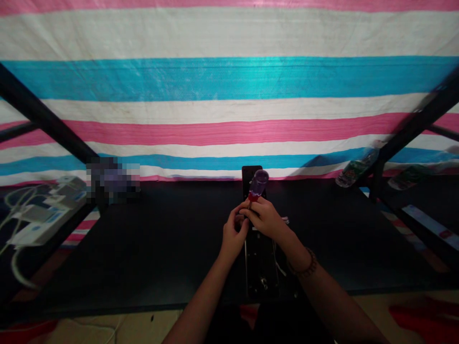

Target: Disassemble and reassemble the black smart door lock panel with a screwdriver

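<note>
Screwdriver (259, 181), one, stands over the black panel (258, 258) on the surface (161, 243). Right hand (265, 217): grip closed on it, apparently for steadiness. Left hand (234, 234): adjacent, grip unclear.

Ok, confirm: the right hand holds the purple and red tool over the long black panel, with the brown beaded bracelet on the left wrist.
Wrong wrist: the head view shows the bracelet on the right wrist. The right hand holds the tool over the panel.
</note>
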The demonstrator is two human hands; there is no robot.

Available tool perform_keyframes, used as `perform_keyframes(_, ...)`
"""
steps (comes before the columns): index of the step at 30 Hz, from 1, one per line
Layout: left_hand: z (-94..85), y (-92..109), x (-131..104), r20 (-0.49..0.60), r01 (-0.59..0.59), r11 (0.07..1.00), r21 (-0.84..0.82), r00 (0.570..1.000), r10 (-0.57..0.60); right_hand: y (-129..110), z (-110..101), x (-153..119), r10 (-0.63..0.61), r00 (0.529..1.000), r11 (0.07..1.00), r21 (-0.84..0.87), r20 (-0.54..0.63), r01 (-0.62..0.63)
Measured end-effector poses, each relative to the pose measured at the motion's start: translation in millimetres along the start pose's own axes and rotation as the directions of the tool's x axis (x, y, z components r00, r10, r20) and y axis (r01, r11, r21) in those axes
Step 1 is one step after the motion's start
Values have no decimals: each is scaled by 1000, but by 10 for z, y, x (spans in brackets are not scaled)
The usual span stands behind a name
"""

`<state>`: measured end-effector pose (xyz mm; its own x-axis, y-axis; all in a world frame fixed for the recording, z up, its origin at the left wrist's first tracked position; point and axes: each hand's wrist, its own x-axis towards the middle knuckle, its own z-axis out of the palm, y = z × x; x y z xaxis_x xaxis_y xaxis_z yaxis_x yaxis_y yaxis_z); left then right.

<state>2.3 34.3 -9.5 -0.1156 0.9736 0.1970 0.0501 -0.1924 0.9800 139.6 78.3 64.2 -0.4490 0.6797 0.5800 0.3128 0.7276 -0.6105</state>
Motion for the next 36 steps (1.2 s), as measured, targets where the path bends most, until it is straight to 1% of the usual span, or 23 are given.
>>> perform_keyframes(3, 2, -5, 2, -17, -10, 1000, 9, 1000, 10, 6, 42, 5, 73, 994, 993, 96, -84, -65)
perform_keyframes(5, 5, -16, 1, -16, -6, 1000, 2, 1000, 6, 4, 64, -2, 105, 988, 988, 128, -112, -91)
perform_keyframes(10, 6, -25, -5, 16, 7, 1000, -18, 1000, -7, -47, 49, -15, 64, 996, 988, 145, -62, -55)
perform_keyframes(14, -6, 14, -10, 28, 4, 1000, -28, 1000, -3, -60, 13, -15, 64, 994, 990, 133, -90, -51)
perform_keyframes(18, -6, 45, -25, 15, -20, 1000, -8, 1000, 20, -49, 11, -17, 34, 989, 989, 145, -147, -12)
perform_keyframes(20, 4, 46, -37, 9, -43, 999, 13, 999, 43, -46, 19, -31, 54, 985, 988, 149, -166, -29)
perform_keyframes(24, 20, 33, -56, -22, -76, 995, 61, 997, 78, -48, 37, -80, 135, 971, 977, 188, -195, -98)
perform_keyframes(28, 14, 78, -55, -51, -91, 992, 81, 994, 96, -75, 48, -106, 114, 981, 971, 228, -158, -76)
perform_keyframes(31, 4, 146, -48, -47, -105, 992, 72, 993, 108, -86, 74, -113, 105, 980, 975, 211, -168, -68)
perform_keyframes(34, 2, 178, -42, -42, -108, 992, 64, 993, 111, -76, 107, -127, 186, 962, 958, 252, -198, -133)
perform_keyframes(36, 6, 168, -40, -47, -102, 993, 63, 993, 105, -74, 107, -134, 234, 952, 939, 298, -196, -170)
